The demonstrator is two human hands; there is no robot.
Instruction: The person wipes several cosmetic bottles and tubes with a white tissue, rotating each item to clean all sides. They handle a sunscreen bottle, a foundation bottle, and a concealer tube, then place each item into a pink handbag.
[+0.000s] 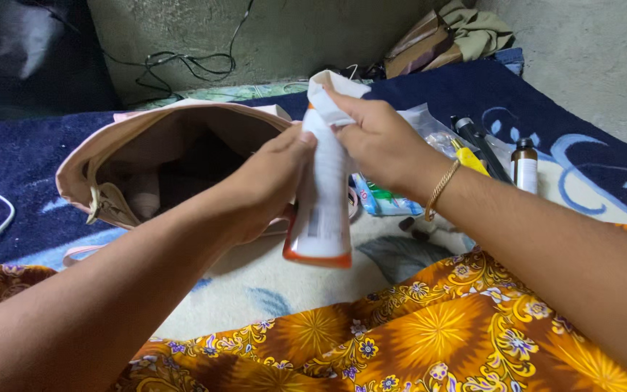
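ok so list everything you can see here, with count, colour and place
tube: 1, white with orange end, centre, held in both hands
bag: 1, pink, open, left of centre on the blanket
blanket: 1, dark blue and cream, under everything
small bottle: 1, brown, upright, right
packets: a few, blue-green, behind the tube
cable: 1, black, by the wall
cloth: 1, orange floral, foreground
bracelet: 1, gold, right wrist
left hand: grips the tube
right hand: fingers on the tube's top

White tube (322,203) with orange end, held upright above the open pink bag (146,156)
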